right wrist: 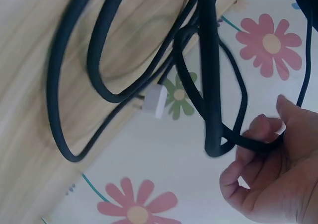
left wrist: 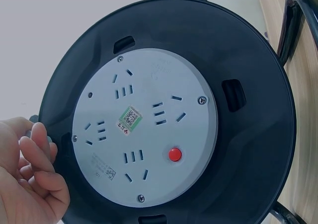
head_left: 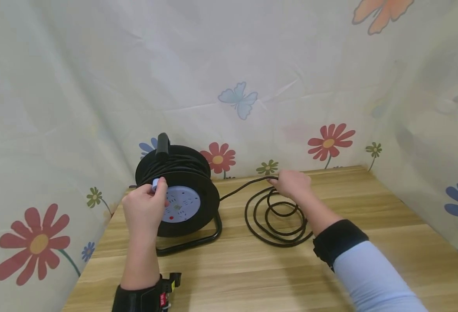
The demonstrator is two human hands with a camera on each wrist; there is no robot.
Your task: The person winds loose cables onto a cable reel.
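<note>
A black cable reel (head_left: 209,210) stands at the left of the table, with dark cable wound on its drum. My left hand (head_left: 144,212) grips the small light-coloured knob (head_left: 155,183) at the edge of its grey socket panel (left wrist: 159,179). That panel carries a red button (left wrist: 175,154). To the right, my right hand (head_left: 292,185) holds the black cable (head_left: 248,184), which runs from the reel into the fingers. Loose cable loops (head_left: 260,233) lie on the table below this hand. In the right wrist view a white plug (right wrist: 155,101) shows among the loops.
The reel has a black carrying handle (head_left: 161,147) on top and a bent tube stand (head_left: 197,242) underneath. A wooden table (head_left: 237,277) bears everything. White flower-printed sheeting (head_left: 174,78) encloses its back and sides.
</note>
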